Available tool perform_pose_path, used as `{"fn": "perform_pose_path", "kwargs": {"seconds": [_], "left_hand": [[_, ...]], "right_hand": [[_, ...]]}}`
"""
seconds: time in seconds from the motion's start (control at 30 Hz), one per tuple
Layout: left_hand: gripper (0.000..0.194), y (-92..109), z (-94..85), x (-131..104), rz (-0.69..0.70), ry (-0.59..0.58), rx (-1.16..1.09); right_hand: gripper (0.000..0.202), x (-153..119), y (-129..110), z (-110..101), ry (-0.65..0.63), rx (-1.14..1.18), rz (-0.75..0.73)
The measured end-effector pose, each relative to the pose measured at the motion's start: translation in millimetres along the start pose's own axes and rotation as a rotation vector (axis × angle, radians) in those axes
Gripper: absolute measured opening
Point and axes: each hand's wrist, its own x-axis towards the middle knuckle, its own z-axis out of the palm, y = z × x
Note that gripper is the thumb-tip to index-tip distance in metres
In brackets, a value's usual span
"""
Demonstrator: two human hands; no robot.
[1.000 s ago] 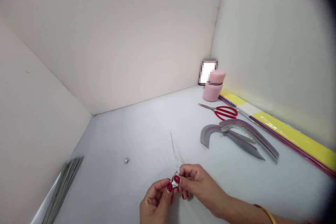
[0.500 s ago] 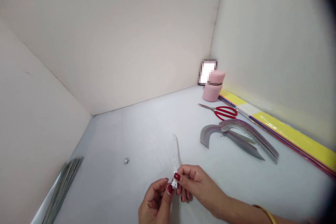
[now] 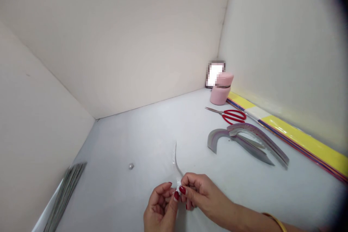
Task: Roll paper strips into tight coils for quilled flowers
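Observation:
A narrow, shiny white strip (image 3: 174, 158) rises from between my hands, its free end curving away over the table. My left hand (image 3: 163, 204) pinches the strip's near end between thumb and fingers. Close against it, my right hand (image 3: 199, 192) grips the same end, thumb tip almost touching the left thumb. The fingertips cover the lowest part of the strip, so its exact shape there is hidden. To the left of the hands, a small silvery ball (image 3: 131, 166) lies on the table.
Grey-purple curved strips (image 3: 250, 145) lie at the right, with red-handled scissors (image 3: 231, 115) behind them. A pink jar (image 3: 220, 92) stands near the back corner beside a blurred-out object (image 3: 214, 74). Yellow wrapped sheets (image 3: 293, 130) line the right wall. Thin grey-green stems (image 3: 66, 195) are bundled at the left.
The strip's free end has swung to the left and bends more. My fingers have shifted slightly at its near end, both hands staying in about the same place.

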Motion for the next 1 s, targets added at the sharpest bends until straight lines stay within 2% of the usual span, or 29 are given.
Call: {"fn": "perform_pose_path", "kwargs": {"seconds": [0.17,0.27,0.33,0.43,0.57,0.8,1.0], "left_hand": [[0.039,0.4,1.0,-0.6,0.002,-0.053,0.003],[0.038,3.9,-0.2,1.0,-0.071,-0.071,0.045],[0.035,6.1,-2.4,2.7,-0.111,-0.116,0.137],[0.034,7.3,-5.6,4.2,-0.071,-0.176,0.264],[0.034,6.1,-5.7,3.2,-0.056,-0.137,0.242],[0.040,5.3,-6.0,5.1,-0.078,-0.158,0.277],[0.038,7.4,-4.3,1.8,-0.066,-0.094,0.266]], "right_hand": [[0.014,-4.8,-1.3,-5.5,-0.022,-0.327,-0.135],[0.013,-5.6,-4.7,-9.1,-0.035,-0.516,-0.239],[0.014,-4.6,-5.8,-10.1,-0.040,-0.541,-0.258],[0.018,-2.5,-4.2,-8.6,-0.047,-0.391,-0.194],[0.022,-1.4,-1.5,-4.8,-0.048,-0.193,-0.127],[0.027,-0.6,-2.8,-1.9,-0.027,0.008,-0.022],[0.031,-0.1,-1.2,-1.4,-0.022,0.093,0.025]]}}
